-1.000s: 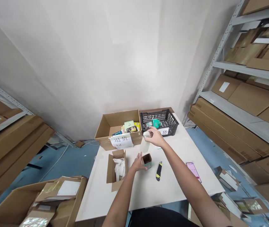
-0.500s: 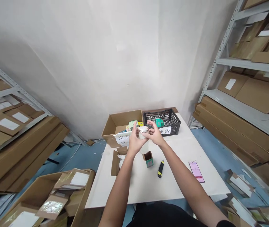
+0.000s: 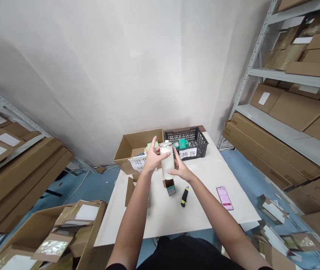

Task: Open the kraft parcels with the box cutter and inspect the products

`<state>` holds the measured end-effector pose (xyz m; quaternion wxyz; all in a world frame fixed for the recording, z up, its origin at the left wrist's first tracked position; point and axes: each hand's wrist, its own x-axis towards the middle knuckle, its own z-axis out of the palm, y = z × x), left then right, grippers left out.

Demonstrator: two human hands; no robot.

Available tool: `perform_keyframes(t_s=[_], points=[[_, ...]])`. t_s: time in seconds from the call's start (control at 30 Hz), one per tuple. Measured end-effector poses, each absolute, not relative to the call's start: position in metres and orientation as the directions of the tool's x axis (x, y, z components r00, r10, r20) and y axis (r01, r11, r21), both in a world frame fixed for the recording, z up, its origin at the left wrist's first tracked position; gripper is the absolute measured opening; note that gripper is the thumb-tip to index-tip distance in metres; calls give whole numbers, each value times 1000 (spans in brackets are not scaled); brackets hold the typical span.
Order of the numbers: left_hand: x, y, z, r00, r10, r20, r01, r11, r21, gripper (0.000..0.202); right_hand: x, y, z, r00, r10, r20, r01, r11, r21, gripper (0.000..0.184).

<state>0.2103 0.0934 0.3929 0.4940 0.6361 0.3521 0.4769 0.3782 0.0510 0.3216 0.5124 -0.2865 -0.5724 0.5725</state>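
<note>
A white tumbler point(image 3: 168, 163) with a silver-rimmed lid is held upright above the table between both hands. My left hand point(image 3: 153, 157) grips its left side near the top, thumb across the front. My right hand point(image 3: 181, 168) supports the right side lower down, its thumb near the base. Just below the tumbler stands a small open green box point(image 3: 170, 188). A black and yellow utility knife point(image 3: 185, 197) lies to the right of that box. Partly hidden behind my left forearm is an open brown carton point(image 3: 129, 191).
At the table's point(image 3: 199, 217) back stand a large labelled cardboard box point(image 3: 123, 150) and a black plastic crate point(image 3: 203, 146) with green boxes inside. A phone point(image 3: 224, 198) lies on the right. Left of the table is a carton of parcels point(image 3: 72, 228). Loaded shelves point(image 3: 283, 75) flank both sides.
My hands have shifted from the tumbler's lid to its sides, and its body now shows between them. The camera view has turned slightly to the right.
</note>
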Motion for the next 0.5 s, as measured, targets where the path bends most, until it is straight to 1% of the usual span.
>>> perform_keyframes(t_s=[0.07,0.13,0.17,0.2,0.3,0.33,0.37,0.47,0.5], points=[[211,93,395,309,912,268,-20,-276,961,124,381,50,320,-265,933,242,-247,177,-953,146],[212,92,398,300,913,276,23,-296,955,127,383,49,317,-151,962,230,-182,201,-962,150],[212,91,399,289,918,272,44,-296,954,129,384,49,316,-122,966,230,-162,209,-964,151],[212,91,400,281,924,259,54,-285,957,132,384,48,315,-135,963,232,-164,209,-964,151],[211,90,400,295,931,214,21,-230,973,132,386,45,313,-307,924,228,-252,152,-956,143],[211,91,399,301,930,213,12,-227,974,131,386,44,313,-332,917,220,-266,132,-955,141],[210,91,398,300,928,219,14,-234,972,131,386,43,313,-316,926,207,-262,125,-957,142],[207,95,394,258,937,233,53,-255,966,135,385,42,311,-190,966,175,-197,137,-971,150],[207,96,393,249,942,225,53,-245,968,136,384,42,311,-190,966,173,-196,136,-971,150]])
